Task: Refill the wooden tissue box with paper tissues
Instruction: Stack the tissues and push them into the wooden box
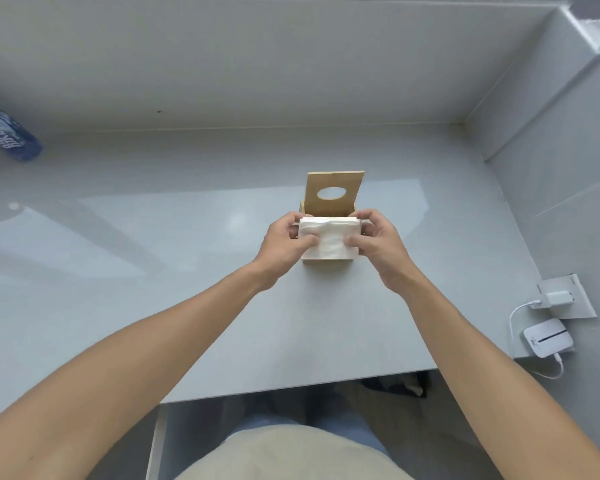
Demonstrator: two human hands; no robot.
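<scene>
While the tissues are pinched at both ends, the fingers of the left hand are curled over the near left edge, with the thumb hidden behind the far side, and the right hand is closed on the opposite end in the same way. The white stack is held directly over the open top of the box, of which only a thin strip of wood shows beneath; whether the stack is already partly seated cannot be told. The lid, with its oval slot, is stood upright behind the stack. The tissues are judged light, soft and easily crumpled: the top sheet is already rumpled, so the stack is best held by its short ends, squeezed gently to keep the sheets together. The box sits near the middle of the table, well apart from a blue can at far left and a charger at right.
</scene>
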